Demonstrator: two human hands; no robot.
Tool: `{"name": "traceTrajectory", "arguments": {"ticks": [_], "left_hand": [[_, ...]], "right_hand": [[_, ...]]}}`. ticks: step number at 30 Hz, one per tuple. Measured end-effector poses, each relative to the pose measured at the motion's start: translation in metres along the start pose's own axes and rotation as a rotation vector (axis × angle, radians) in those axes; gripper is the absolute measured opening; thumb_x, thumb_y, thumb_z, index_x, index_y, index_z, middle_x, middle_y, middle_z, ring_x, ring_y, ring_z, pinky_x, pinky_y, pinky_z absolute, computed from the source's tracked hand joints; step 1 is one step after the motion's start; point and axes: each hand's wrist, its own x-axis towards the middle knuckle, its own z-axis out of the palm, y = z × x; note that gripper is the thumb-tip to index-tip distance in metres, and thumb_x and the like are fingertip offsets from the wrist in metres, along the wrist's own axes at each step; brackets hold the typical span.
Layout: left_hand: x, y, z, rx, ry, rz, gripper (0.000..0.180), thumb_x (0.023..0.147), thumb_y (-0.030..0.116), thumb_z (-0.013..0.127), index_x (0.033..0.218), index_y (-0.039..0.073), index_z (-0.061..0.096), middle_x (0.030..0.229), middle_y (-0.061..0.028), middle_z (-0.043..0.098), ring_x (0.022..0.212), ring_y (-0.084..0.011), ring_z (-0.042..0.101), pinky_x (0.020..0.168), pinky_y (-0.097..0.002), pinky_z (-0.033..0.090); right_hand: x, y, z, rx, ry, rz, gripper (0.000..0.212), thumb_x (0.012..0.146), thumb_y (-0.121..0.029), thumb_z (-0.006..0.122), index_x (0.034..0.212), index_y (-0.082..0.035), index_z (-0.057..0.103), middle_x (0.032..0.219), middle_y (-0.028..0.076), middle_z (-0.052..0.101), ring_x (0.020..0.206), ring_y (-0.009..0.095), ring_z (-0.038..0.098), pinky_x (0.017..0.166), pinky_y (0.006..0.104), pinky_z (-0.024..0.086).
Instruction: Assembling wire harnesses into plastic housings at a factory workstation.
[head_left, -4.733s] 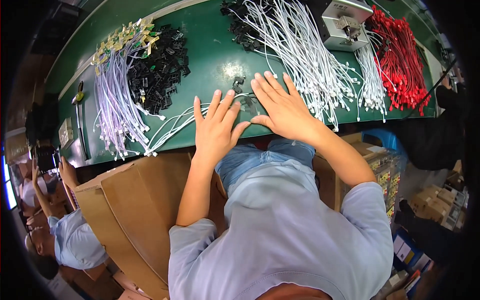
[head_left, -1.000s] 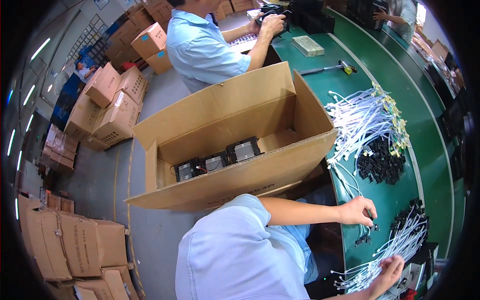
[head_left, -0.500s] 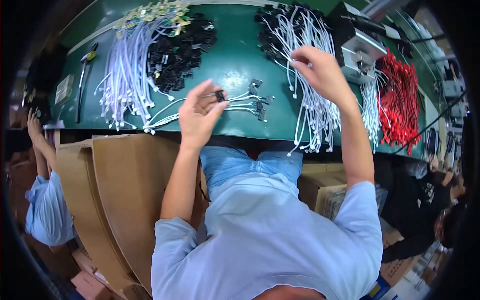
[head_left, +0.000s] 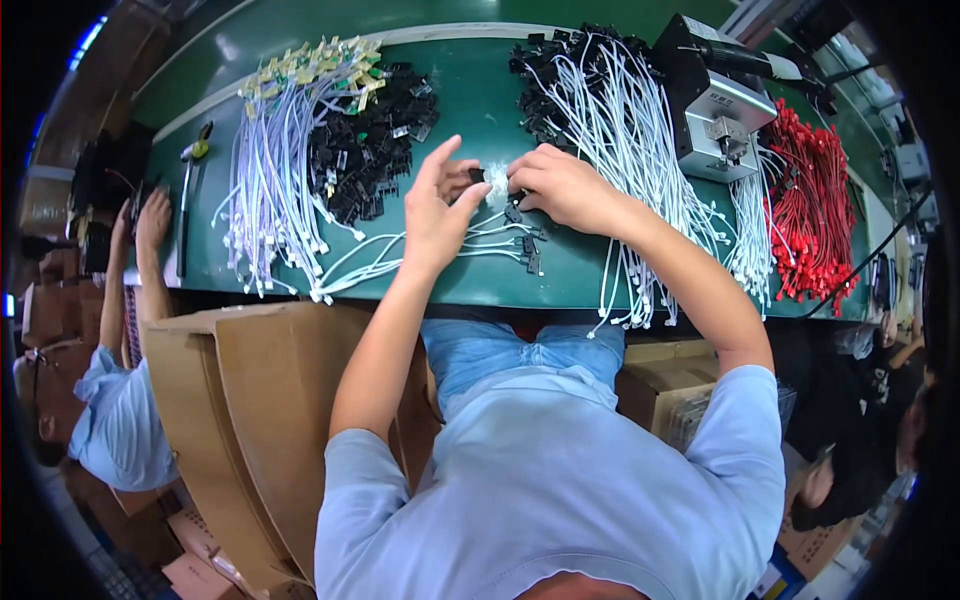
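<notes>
Over the table's near middle, my left hand [head_left: 436, 218] pinches a small black plastic part [head_left: 477, 176] between thumb and fingertips. My right hand [head_left: 568, 194] faces it a short way off, fingers closed; whatever they grip is mostly hidden, with something dark showing below them. Under both hands lies a small bunch of white cables [head_left: 375, 262], with black ends [head_left: 530, 246] to the right and white plugs to the left. A large heap of white cables [head_left: 625, 130] with black ends is beyond my right hand. Left of my left hand sits a pile of black plastic parts [head_left: 365, 150].
Pale cables with yellowish ends [head_left: 285, 150] and a hammer-like tool [head_left: 187, 190] occupy the left side. A metal-and-black machine [head_left: 718, 125] stands right, beside red cables [head_left: 805, 200]. Cardboard boxes [head_left: 270, 400] flank my legs. A co-worker's hands [head_left: 150, 225] rest at far left.
My right hand has come left from the white cable heap to near my left hand, its fingers closed. My left hand still holds the black part. The whole view has shifted slightly.
</notes>
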Motion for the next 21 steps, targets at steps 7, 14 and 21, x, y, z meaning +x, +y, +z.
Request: {"name": "traceTrajectory", "arguments": {"ticks": [7,14,21], "left_hand": [[0.016,-0.005,0.006,0.105,-0.055,-0.005,0.07,0.079,-0.007,0.071,0.141,0.002,0.039,0.11,-0.0156,0.065,0.092,-0.0175,0.065,0.084,-0.0298,0.054],[0.029,0.011,0.004,0.247,-0.181,-0.013,0.082,0.075,-0.002,0.076,0.145,0.008,0.034,0.106,-0.013,0.07,0.088,-0.0178,0.067,0.08,-0.0308,0.053],[0.037,0.012,0.007,0.425,-0.23,0.037,0.092,0.072,0.005,0.08,0.148,0.01,0.029,0.106,-0.0111,0.072,0.095,-0.0214,0.068,0.092,-0.0328,0.049]], "right_hand": [[0.003,0.012,0.023,-0.068,0.256,0.068,0.018,0.075,-0.009,0.073,0.085,-0.005,0.059,0.087,0.01,0.061,0.082,0.03,0.058,0.071,0.0381,0.05],[-0.017,0.008,0.02,-0.187,0.337,-0.066,0.018,0.079,-0.017,0.07,0.095,-0.009,0.069,0.102,0.003,0.065,0.093,0.024,0.06,0.077,0.0363,0.05],[-0.03,-0.005,0.021,-0.307,0.229,0.071,0.039,0.084,-0.021,0.065,0.122,-0.011,0.061,0.129,0.002,0.058,0.108,0.021,0.055,0.085,0.0365,0.044]]}}
